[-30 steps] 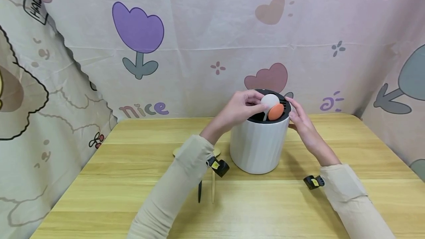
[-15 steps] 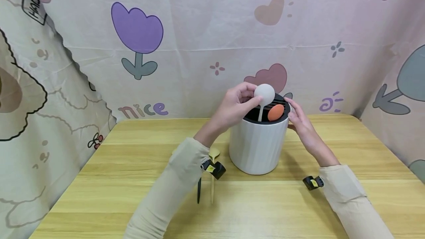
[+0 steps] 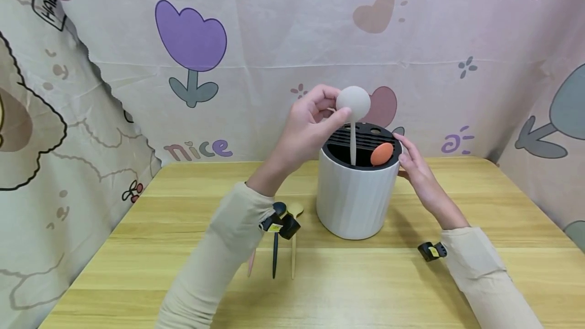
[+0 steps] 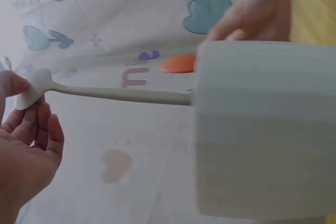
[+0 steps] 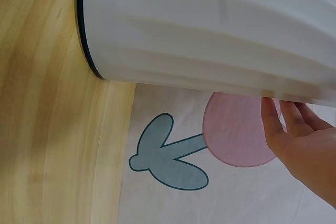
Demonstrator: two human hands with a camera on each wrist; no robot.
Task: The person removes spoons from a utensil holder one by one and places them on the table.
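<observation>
Thumb and fingers of my left hand (image 3: 301, 128) pinch the round bowl of a white spoon (image 3: 353, 103) above a utensil holder (image 3: 356, 202). The spoon stands upright, bowl up, its handle tip at the holder's front opening; the left wrist view shows the long handle (image 4: 126, 95) reaching the rim. This holder is white and ribbed, with a black slotted top. An orange spoon (image 3: 381, 154) leans in the opening's right side, its handle hidden inside. My right hand (image 3: 420, 182) rests its fingers against the holder's right wall near the rim; in the right wrist view the fingertips (image 5: 269, 103) touch it.
Left of the holder, a black spoon (image 3: 275, 255) and a yellow spoon (image 3: 294, 255) lie on the wooden table (image 3: 365, 288). A pink handle (image 3: 251, 264) shows beside them, partly under my left sleeve. A printed cloth (image 3: 274, 24) hangs behind the table.
My left hand has moved up and slightly left, drawing the white spoon upward so most of its handle shows above the holder. The right hand and the orange spoon stay in place.
</observation>
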